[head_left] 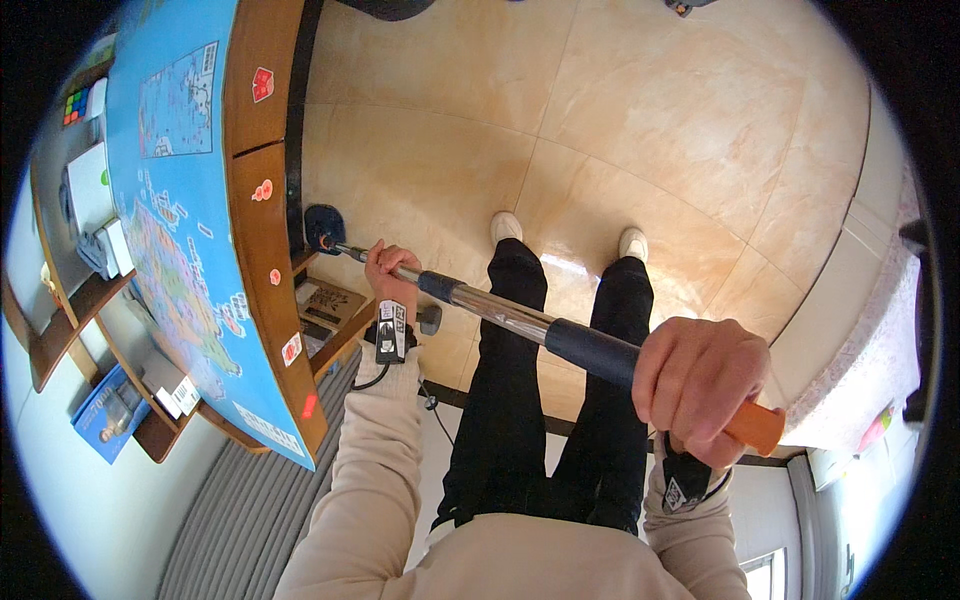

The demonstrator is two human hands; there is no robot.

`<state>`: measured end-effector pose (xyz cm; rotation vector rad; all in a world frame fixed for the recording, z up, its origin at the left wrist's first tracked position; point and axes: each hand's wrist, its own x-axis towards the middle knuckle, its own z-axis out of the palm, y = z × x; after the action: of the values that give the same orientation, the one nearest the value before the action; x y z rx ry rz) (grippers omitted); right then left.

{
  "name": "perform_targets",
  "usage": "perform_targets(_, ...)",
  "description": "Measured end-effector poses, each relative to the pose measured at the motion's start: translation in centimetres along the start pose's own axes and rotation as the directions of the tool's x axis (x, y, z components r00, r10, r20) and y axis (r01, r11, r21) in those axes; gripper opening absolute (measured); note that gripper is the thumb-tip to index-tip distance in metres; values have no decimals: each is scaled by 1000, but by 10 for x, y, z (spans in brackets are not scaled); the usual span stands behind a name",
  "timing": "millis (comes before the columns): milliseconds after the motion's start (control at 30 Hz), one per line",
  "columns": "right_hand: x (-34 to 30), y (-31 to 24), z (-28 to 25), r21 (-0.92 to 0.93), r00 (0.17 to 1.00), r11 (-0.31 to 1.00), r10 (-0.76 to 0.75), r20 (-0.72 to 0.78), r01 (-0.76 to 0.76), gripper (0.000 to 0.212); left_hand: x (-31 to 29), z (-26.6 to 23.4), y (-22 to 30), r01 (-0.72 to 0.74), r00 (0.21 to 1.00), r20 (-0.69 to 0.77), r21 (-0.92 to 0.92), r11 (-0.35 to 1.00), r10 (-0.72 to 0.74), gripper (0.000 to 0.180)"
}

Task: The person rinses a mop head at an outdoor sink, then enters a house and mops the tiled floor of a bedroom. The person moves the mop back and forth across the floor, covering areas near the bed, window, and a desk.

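Note:
A long-handled mop (500, 306) with a shiny metal pole slants across in front of my legs. My right hand (700, 385) wraps round its dark upper grip, just below the orange end cap (754, 427). Farther down, my left hand (391, 268) closes round the thin part of the pole, near the mop's dark blue head (324, 228). That head lies at the foot of the wooden desk on the left. Part of it may be hidden by the desk side, and its underside does not show.
The wooden desk (262, 200) bears a blue map cover (170, 250) and has an open lower shelf (335, 300) beside my left wrist. Shelves with books stand far left. Beige floor tiles (640, 120) spread ahead; a patterned bed cover (870, 330) lies right.

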<state>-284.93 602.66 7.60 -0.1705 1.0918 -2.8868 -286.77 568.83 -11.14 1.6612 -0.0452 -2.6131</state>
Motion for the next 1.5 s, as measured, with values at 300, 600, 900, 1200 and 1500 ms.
perform_targets(300,10,18,-4,-53,997,997,-62,44,64,6,7,14,-5,69,997,-35,90,994,-66,30)
perform_targets(600,34,-48,-31,-127,913,944,-250,322,304,12,17,89,-70,417,905,10,182,891,-426,28)
perform_targets(900,-9,-68,-55,-299,895,868,-438,-88,396,17,55,138,-159,393,885,25,497,774,-465,25)
perform_targets(1200,-71,-55,-49,-351,905,915,-308,-295,197,9,79,110,-158,399,902,-103,572,717,-420,30)
perform_targets(1500,-174,-75,-53,-383,830,924,-216,-514,3,11,98,21,-183,-203,979,196,960,195,56,11)
